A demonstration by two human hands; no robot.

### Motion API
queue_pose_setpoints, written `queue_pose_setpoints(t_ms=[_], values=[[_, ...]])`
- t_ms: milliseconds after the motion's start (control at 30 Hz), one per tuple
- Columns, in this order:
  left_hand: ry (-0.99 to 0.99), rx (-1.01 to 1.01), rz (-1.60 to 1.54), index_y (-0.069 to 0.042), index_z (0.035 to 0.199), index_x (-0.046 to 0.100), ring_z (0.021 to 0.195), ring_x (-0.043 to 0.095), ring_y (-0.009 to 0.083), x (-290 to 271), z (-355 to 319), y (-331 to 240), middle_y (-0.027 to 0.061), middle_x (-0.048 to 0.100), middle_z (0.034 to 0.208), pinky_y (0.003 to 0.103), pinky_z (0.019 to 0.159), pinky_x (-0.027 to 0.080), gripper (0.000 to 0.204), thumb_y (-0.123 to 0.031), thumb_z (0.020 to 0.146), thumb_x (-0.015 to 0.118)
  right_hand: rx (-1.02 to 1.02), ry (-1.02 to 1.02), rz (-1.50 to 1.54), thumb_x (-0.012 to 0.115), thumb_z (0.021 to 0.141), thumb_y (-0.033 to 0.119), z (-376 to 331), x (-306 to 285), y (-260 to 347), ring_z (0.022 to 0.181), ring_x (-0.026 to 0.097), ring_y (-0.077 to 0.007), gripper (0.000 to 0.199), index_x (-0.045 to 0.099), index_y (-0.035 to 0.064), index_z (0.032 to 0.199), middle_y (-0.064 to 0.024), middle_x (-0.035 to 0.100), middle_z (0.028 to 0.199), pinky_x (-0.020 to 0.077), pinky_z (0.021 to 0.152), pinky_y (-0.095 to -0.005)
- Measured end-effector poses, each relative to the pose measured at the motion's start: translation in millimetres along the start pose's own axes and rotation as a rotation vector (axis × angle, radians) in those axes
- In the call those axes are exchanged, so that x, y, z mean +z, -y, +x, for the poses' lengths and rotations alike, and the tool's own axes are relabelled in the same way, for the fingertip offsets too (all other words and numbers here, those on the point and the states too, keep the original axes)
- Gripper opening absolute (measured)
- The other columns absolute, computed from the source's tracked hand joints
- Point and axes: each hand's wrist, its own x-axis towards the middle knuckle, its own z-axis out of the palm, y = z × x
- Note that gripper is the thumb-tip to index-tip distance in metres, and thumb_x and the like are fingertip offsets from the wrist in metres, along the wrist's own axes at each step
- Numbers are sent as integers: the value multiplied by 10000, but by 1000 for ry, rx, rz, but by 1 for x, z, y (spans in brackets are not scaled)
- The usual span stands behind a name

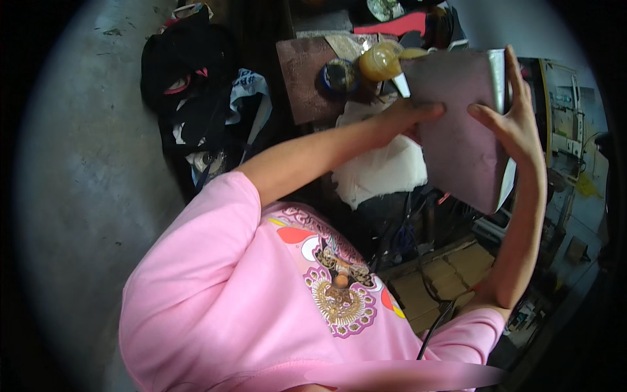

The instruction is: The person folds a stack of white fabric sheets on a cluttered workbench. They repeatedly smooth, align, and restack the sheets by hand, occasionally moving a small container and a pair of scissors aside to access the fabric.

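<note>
Both my hands hold a flat, dull mauve-brown rectangular piece (457,144) with a pale, shiny edge along its right side. I cannot tell its exact kind. My left hand (408,119) grips its left edge, with the thumb on the face and the other fingers mostly hidden. At the upper right, my right hand (517,121) presses its thumb on the same face, its fingers stretched up along the shiny edge. Beneath the piece, to the left, lies a white cloth (385,173). Just beyond my left hand stands a jar of yellowish stuff (380,62).
A round blue-rimmed tin (338,76) sits on a reddish-brown board (297,91). Behind are a red, flat object (395,25) and other clutter. Dark bags (186,72) are heaped at left beside the grey floor (91,196). Cardboard (450,274) and a black cable (428,277) lie below.
</note>
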Motion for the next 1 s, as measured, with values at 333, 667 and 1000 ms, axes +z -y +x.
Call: queue_pose_setpoints(t_ms=[333, 667, 1000], values=[[20, -67, 964, -86, 1184, 682, 922, 700, 295, -45, -12, -37, 174, 683, 1150, 383, 794, 569, 535, -503, 849, 703, -104, 132, 55, 871, 535, 217, 4, -19, 17, 1371, 364, -303, 1205, 247, 49, 1552, -181, 413, 1396, 229, 1179, -390], [1, 612, 1997, -107, 821, 718, 930, 596, 275, -66, -67, 29, 59, 619, 962, 355, 668, 555, 134, -95, 707, 649, 10, 85, -71, 782, 558, 314, 4, -12, -1, 1321, 453, -309, 1083, 350, 246, 1550, -141, 419, 1363, 396, 1126, -496], [-249, 606, 1249, -56, 869, 721, 863, 654, 296, -63, -75, -26, 117, 634, 938, 381, 723, 542, 87, -83, 787, 726, -46, 39, -218, 809, 515, 221, 5, -7, 18, 1195, 574, -348, 1144, 321, 396, 1534, -148, 495, 1375, 516, 996, -463]])
